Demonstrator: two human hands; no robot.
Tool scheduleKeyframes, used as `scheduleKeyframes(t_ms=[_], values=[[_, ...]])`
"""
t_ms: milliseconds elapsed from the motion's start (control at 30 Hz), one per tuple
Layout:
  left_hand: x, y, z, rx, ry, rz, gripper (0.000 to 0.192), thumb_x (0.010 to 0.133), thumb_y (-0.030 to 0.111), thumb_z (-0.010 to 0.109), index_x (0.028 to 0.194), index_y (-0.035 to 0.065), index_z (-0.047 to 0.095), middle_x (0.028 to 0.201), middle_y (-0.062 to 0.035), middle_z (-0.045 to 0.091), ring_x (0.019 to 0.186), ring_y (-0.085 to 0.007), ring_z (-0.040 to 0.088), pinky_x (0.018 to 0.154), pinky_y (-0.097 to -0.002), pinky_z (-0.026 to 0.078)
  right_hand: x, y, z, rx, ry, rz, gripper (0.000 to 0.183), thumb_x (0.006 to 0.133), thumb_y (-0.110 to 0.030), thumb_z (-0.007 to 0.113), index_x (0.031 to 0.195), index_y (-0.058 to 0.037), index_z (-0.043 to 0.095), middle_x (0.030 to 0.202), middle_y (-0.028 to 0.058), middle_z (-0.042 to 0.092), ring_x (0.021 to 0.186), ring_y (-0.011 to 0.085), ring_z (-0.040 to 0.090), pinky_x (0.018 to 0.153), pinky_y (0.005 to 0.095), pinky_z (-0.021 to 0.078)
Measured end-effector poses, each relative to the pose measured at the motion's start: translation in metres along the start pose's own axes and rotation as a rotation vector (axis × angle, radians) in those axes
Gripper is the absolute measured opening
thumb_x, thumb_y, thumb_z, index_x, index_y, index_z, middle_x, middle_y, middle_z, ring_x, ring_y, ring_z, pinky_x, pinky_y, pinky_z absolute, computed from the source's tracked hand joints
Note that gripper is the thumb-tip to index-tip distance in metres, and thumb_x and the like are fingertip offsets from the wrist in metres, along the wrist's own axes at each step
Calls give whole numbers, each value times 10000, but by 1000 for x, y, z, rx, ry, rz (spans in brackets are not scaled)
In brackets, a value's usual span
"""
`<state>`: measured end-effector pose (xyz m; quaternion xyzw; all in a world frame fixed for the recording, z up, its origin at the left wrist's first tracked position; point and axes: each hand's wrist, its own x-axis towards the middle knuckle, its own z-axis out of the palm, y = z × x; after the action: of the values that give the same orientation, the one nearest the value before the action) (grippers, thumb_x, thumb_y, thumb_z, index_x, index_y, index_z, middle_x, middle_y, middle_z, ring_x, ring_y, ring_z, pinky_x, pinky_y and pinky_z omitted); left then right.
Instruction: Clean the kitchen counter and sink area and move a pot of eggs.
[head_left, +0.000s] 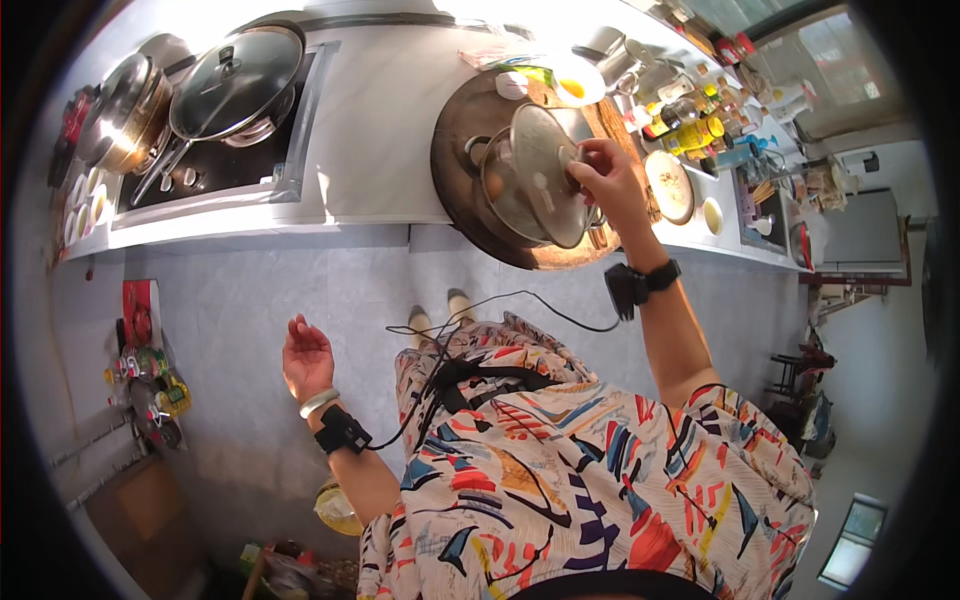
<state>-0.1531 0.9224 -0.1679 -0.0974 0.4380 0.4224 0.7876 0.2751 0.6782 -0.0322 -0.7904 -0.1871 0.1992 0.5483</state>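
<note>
My right hand (604, 178) grips the knob of a glass pot lid (541, 176), which is tilted over a metal pot (501, 206). A brownish rounded item shows inside the pot at the left of the lid. The pot stands on a round wooden board (457, 161) on the counter. Behind it are a small white item (511, 85) and a white bowl (592, 88) with something yellow in it. My left hand (307, 358) hangs over the floor at the left, palm up with its fingers slightly curled, holding nothing.
A lidded wok (236, 82) and a lidded steel pot (124, 120) stand at the cooktop (217, 180) on the left. Bottles (694, 135), a round board or plate (670, 187) and a small cup (712, 216) stand at the right. A cable (540, 296) hangs between my wrists.
</note>
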Motion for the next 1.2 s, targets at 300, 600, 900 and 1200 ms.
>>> scheduleKeyframes(t_ms=[300,600,900,1200], values=[[-4,-4,8,-1,-6,-24,195,909,75,490,1019,-26,616,1106,-143,640,884,-216,647,814,-345,523,-11,-15,-2,7,19,-84,328,774,-146,696,1045,0,585,763,20,603,597,53,557,467,196,459],[-2,-7,7,29,-41,-39,200,913,82,491,1034,-17,617,1121,-136,637,887,-206,643,819,-336,518,-12,-16,-6,-2,11,-52,310,778,-127,691,1054,-16,603,745,14,602,583,55,558,487,204,467],[1,-5,7,44,-52,-53,202,900,71,493,1023,-20,625,1118,-145,638,882,-219,650,820,-348,525,-12,-14,-21,160,95,-133,289,789,-110,678,1057,-36,599,739,-2,597,567,56,543,476,203,453],[-2,-26,24,183,-206,-138,231,922,120,503,1101,2,590,1155,-143,617,932,-182,635,876,-346,498,-7,7,-12,281,88,48,284,813,-150,658,1058,-23,592,792,29,613,566,80,568,495,214,490]])
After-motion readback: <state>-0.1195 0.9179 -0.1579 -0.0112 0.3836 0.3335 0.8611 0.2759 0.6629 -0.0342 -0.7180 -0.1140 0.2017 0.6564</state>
